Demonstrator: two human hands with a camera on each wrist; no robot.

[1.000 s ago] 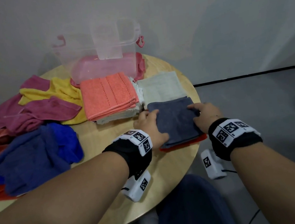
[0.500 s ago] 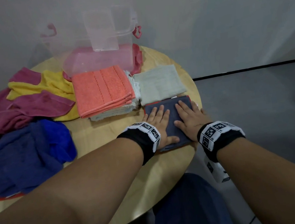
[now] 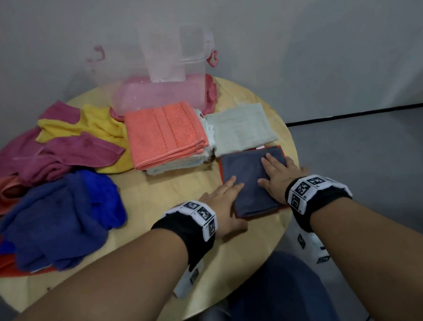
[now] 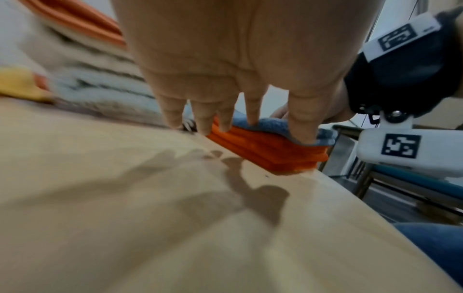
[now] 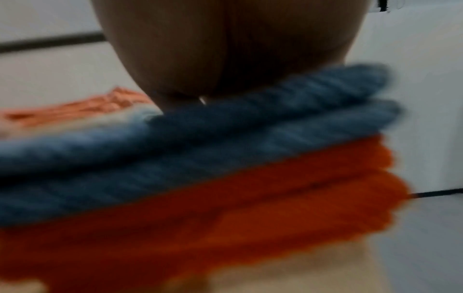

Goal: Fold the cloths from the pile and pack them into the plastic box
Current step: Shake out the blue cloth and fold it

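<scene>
A folded grey-blue cloth (image 3: 248,179) (image 4: 270,126) (image 5: 200,142) lies on a folded orange cloth (image 4: 263,150) (image 5: 225,214) near the round table's right edge. My right hand (image 3: 277,175) lies flat on it with straight fingers. My left hand (image 3: 222,199) (image 4: 225,123) has straight fingers at the stack's left edge, fingertips touching the grey-blue cloth. The clear plastic box (image 3: 159,67) with pink clips stands at the back of the table. An unfolded pile of blue (image 3: 58,217), magenta (image 3: 49,156) and yellow (image 3: 96,124) cloths lies at the left.
A folded coral towel (image 3: 166,134) tops a pale stack in the middle, with a folded pale-green cloth (image 3: 241,127) to its right. The pink lid (image 3: 160,94) lies in front of the box. The wooden table (image 3: 177,192) ends just right of the stack. My knees sit below.
Both hands pressed flat on the grey-blue cloth half a second ago. Now the left hand has slid off to its left edge; the right hand stays flat on top, shifted right.
</scene>
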